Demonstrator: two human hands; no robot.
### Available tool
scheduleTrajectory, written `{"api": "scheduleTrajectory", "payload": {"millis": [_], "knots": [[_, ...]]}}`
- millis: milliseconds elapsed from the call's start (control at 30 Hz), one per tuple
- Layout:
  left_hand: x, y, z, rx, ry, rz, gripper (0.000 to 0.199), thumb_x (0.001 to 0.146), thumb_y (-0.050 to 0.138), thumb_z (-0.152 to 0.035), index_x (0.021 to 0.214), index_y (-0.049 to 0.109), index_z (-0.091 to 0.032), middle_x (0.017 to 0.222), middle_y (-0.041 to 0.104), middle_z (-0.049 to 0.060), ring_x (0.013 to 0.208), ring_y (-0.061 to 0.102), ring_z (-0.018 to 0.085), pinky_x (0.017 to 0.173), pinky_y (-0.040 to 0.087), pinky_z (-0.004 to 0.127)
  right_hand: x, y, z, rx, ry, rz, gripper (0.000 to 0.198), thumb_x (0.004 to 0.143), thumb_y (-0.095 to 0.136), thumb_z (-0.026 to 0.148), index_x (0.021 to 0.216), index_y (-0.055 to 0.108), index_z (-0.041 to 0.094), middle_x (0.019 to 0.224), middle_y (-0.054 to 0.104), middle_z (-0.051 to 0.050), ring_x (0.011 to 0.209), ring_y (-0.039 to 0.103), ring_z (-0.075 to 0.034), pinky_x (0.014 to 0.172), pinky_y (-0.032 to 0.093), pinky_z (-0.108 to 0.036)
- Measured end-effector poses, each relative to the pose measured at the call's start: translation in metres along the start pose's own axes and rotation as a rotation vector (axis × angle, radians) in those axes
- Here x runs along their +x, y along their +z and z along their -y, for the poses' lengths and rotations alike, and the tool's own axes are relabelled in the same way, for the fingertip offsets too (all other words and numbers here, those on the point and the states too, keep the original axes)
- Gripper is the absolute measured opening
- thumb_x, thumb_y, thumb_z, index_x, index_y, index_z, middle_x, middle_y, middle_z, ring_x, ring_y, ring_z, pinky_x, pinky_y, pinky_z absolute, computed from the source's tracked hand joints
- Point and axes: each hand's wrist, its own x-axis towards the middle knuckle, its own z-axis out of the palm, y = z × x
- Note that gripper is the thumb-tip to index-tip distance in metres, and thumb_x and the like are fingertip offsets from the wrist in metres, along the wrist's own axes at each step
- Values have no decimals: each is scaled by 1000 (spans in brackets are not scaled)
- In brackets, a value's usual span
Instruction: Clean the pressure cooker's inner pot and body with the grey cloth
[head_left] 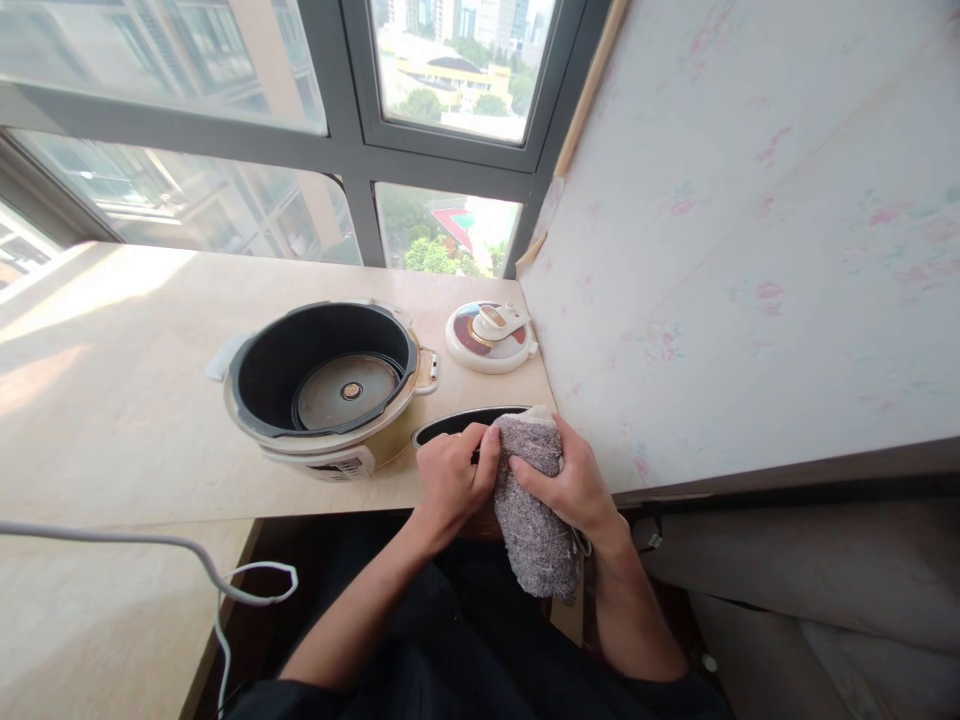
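A grey, fuzzy cloth (534,520) with a pale edge at its top hangs folded in front of my body. My right hand (581,480) grips its upper right side, with the thumb laid across the front. My left hand (456,478) is closed at the cloth's upper left edge, thumb and curled fingers against it; part of that grip is hidden. Just behind both hands is a dark oval vessel (442,428) with a light rim, largely covered by the hands and cloth. To its left stands an open cooker body (356,445) with a black interior.
A round cooker lid (489,355) with a white handle lies by the papered wall (735,260). Windows (450,160) rise behind the pale wooden counter (150,400). A grey cable (135,535) and a thin white cord (221,640) run at the lower left.
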Motion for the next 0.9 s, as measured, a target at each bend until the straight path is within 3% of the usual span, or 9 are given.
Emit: {"api": "scheduleTrajectory", "payload": {"millis": [167, 300, 467, 633, 767, 900], "knots": [[-1, 3, 9, -168, -151, -6, 35, 99, 46, -31, 82, 74, -18, 58, 62, 0, 51, 53, 10, 56, 32, 25, 4, -6, -22, 169, 27, 7, 44, 75, 76, 35, 116, 63, 23, 107, 69, -4, 97, 65, -24, 89, 51, -34], [-4, 0, 17, -294, -252, -42, 39, 99, 44, -34, 81, 75, -18, 51, 53, -2, 47, 47, 10, 54, 33, 24, 6, -14, -50, 302, 98, -13, 45, 73, 76, 38, 113, 64, 23, 102, 70, -5, 93, 66, -25, 85, 53, -37], [-9, -4, 32, -411, -315, -68, 43, 98, 44, -39, 76, 74, -17, 49, 46, -2, 45, 43, 10, 51, 34, 24, 15, -18, -98, 486, 295, -65, 45, 62, 78, 48, 97, 66, 23, 88, 70, -5, 79, 64, -26, 73, 54, -39], [-18, -8, 44, -418, -247, -94, 44, 96, 46, -37, 68, 72, -17, 49, 51, 0, 45, 45, 10, 50, 35, 24, 31, -8, -146, 635, 426, -81, 46, 63, 76, 54, 94, 66, 21, 81, 69, -4, 71, 64, -23, 65, 51, -35], [-28, -7, 49, -367, -118, -133, 42, 96, 46, -29, 61, 69, -18, 47, 51, -1, 44, 45, 10, 50, 35, 25, 46, 2, -175, 596, 458, -71, 48, 59, 77, 54, 89, 68, 18, 81, 71, -5, 78, 65, -25, 75, 52, -37], [-34, -1, 49, -273, 8, -152, 44, 94, 44, -24, 54, 61, -18, 46, 53, 1, 42, 43, 10, 51, 33, 28, 50, 0, -182, 440, 442, -126, 49, 60, 77, 55, 90, 70, 17, 86, 73, -7, 86, 66, -27, 86, 52, -42]]}}
